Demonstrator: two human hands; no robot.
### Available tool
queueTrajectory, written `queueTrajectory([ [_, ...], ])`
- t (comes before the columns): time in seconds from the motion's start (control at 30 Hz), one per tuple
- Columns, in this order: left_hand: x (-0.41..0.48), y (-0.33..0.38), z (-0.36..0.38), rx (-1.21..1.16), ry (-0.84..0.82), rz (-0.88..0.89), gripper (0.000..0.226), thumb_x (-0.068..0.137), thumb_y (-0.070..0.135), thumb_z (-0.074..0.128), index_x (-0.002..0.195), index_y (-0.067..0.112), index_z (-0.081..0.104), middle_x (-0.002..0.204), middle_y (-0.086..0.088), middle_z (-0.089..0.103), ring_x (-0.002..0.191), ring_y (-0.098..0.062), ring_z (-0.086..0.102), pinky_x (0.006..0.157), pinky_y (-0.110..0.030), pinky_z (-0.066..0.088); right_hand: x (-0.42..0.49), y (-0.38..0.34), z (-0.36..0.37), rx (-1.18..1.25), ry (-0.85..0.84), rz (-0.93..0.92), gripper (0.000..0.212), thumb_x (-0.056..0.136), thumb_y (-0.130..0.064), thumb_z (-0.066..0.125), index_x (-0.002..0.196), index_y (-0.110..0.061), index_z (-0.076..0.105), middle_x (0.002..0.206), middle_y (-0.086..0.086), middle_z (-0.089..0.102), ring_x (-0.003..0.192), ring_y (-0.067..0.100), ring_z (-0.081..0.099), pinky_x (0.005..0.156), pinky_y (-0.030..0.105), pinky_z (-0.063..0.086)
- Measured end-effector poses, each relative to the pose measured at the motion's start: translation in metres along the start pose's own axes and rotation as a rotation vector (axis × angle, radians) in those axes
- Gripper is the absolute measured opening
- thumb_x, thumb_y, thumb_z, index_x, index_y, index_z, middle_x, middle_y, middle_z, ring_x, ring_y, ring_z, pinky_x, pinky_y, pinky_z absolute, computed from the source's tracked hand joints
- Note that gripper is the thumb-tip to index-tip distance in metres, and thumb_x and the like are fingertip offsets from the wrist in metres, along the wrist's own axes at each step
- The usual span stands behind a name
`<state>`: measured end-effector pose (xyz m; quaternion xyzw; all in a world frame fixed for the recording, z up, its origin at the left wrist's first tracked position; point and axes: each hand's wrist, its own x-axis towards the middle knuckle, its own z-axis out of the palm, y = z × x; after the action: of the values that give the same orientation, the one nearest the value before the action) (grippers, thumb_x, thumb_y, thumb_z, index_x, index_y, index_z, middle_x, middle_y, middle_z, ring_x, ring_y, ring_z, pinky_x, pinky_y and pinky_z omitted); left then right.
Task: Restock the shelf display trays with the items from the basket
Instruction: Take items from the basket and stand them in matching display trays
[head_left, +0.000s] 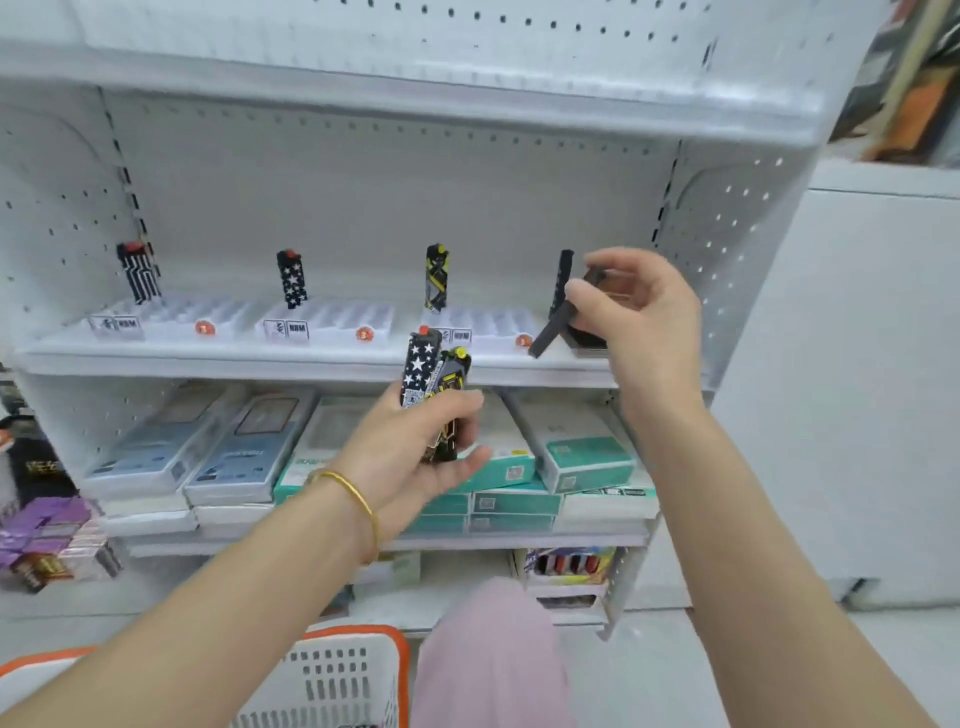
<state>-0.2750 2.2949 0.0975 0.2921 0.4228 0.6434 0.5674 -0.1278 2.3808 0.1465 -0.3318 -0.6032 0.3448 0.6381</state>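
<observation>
- Left hand (415, 447): fingers curled round star-patterned lighter (418, 369) and yellow-black lighter (453, 374), just before shelf (311, 358) front edge.
- Right hand (644, 312): fingertips pinching tilted black lighters (550, 330), shelf's right end.
- Three white display trays (337, 317): one upright lighter each.
- Basket (337, 675): below, orange-rimmed.

Three white slotted plastic trays (332, 323) stand in a row on the shelf. Each has one upright lighter at its back left corner: a black-and-white striped lighter (139, 273), a black star-patterned lighter (292, 279) and a yellow-and-grey lighter (436, 278). Further right stands a plain black lighter (563, 275). The left hand (415, 452) grips a second star lighter (420, 366) and a yellow-and-black lighter (451, 410), both upright. The right hand (644, 312) pinches a tilted black lighter (549, 332). The white plastic basket with orange rim (343, 675) is below.
</observation>
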Motion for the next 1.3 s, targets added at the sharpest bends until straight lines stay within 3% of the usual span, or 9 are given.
queueTrajectory([
  [0.17, 0.020, 0.006, 0.041, 0.012, -0.083, -0.074, 0.025, 0.082, 0.004, 0.065, 0.103, 0.010, 0.056, 0.065, -0.006, 0.056, 0.060, -0.015, 0.052, 0.046, -0.023, 0.051, 0.072, 0.023, -0.011, -0.179, 0.121, -0.066, 0.026, 0.077, -0.004, 0.068, 0.098, -0.017, 0.060, 0.085, -0.007, 0.062, 0.076, 0.005, 0.060, 0.081, 0.027, 0.054],
  [0.33, 0.033, -0.001, 0.055, 0.052, -0.151, -0.111, 0.029, 0.080, 0.005, 0.067, 0.107, 0.009, 0.057, 0.070, -0.007, 0.057, 0.060, -0.015, 0.053, 0.047, -0.025, 0.051, 0.111, 0.052, -0.006, -0.351, 0.055, -0.126, 0.026, 0.078, -0.002, 0.066, 0.103, -0.008, 0.062, 0.091, -0.002, 0.060, 0.084, 0.011, 0.057, 0.074, 0.011, 0.046],
  [0.5, 0.039, -0.001, 0.056, 0.093, -0.188, -0.113, 0.055, 0.068, 0.009, 0.072, 0.119, 0.001, 0.054, 0.073, -0.008, 0.059, 0.063, -0.016, 0.054, 0.050, -0.025, 0.052, 0.125, 0.069, -0.005, -0.446, -0.050, -0.109, 0.022, 0.080, -0.004, 0.067, 0.101, -0.007, 0.062, 0.093, 0.001, 0.059, 0.086, 0.015, 0.057, 0.083, 0.028, 0.050],
  [0.7, 0.042, -0.002, 0.055, 0.112, -0.203, -0.122, 0.067, 0.058, 0.014, 0.073, 0.121, 0.001, 0.053, 0.071, -0.006, 0.060, 0.063, -0.015, 0.055, 0.049, -0.025, 0.052, 0.129, 0.067, -0.006, -0.474, -0.200, -0.036, 0.033, 0.080, 0.003, 0.065, 0.111, -0.005, 0.059, 0.095, 0.001, 0.056, 0.085, 0.012, 0.053, 0.072, 0.010, 0.046],
  [0.8, 0.041, -0.001, 0.053, 0.124, -0.205, -0.124, 0.070, 0.055, 0.016, 0.074, 0.121, 0.002, 0.054, 0.071, -0.005, 0.061, 0.064, -0.014, 0.057, 0.050, -0.025, 0.052, 0.127, 0.065, -0.006, -0.514, -0.283, -0.028, 0.034, 0.082, 0.008, 0.059, 0.113, -0.004, 0.059, 0.098, 0.005, 0.057, 0.088, 0.017, 0.055, 0.085, 0.031, 0.051],
  [0.9, 0.039, -0.002, 0.051, 0.125, -0.207, -0.129, 0.067, 0.056, 0.016, 0.073, 0.120, 0.003, 0.055, 0.071, -0.005, 0.061, 0.064, -0.014, 0.057, 0.050, -0.024, 0.052, 0.125, 0.065, -0.002, -0.550, -0.298, -0.039, 0.030, 0.084, 0.008, 0.054, 0.112, -0.003, 0.058, 0.103, 0.010, 0.061, 0.088, 0.020, 0.057, 0.089, 0.039, 0.051],
  [1.1, 0.036, 0.002, 0.047, 0.104, -0.212, -0.142, 0.056, 0.058, 0.016, 0.072, 0.112, 0.009, 0.058, 0.072, -0.005, 0.060, 0.062, -0.013, 0.056, 0.045, -0.020, 0.048, 0.117, 0.064, -0.004, -0.648, -0.262, 0.005, 0.051, 0.087, 0.006, 0.050, 0.133, -0.014, 0.044, 0.105, 0.006, 0.053, 0.093, 0.019, 0.054, 0.081, 0.024, 0.045],
  [1.2, 0.035, 0.004, 0.042, 0.095, -0.196, -0.125, 0.053, 0.058, 0.018, 0.073, 0.110, 0.013, 0.061, 0.072, -0.004, 0.059, 0.061, -0.012, 0.054, 0.044, -0.020, 0.046, 0.090, 0.041, -0.002, -0.600, -0.076, -0.158, 0.038, 0.084, 0.005, 0.046, 0.116, -0.011, 0.056, 0.093, 0.002, 0.060, 0.083, 0.016, 0.057, 0.079, 0.025, 0.047],
  [1.3, 0.033, 0.006, 0.038, 0.098, -0.160, -0.098, 0.045, 0.062, 0.019, 0.073, 0.105, 0.014, 0.061, 0.070, -0.003, 0.058, 0.059, -0.012, 0.052, 0.042, -0.019, 0.044, 0.050, 0.006, 0.003, -0.327, -0.300, -0.042, 0.005, 0.087, -0.010, 0.058, 0.085, -0.013, 0.062, 0.072, 0.000, 0.062, 0.060, 0.012, 0.061, 0.056, 0.027, 0.051],
])
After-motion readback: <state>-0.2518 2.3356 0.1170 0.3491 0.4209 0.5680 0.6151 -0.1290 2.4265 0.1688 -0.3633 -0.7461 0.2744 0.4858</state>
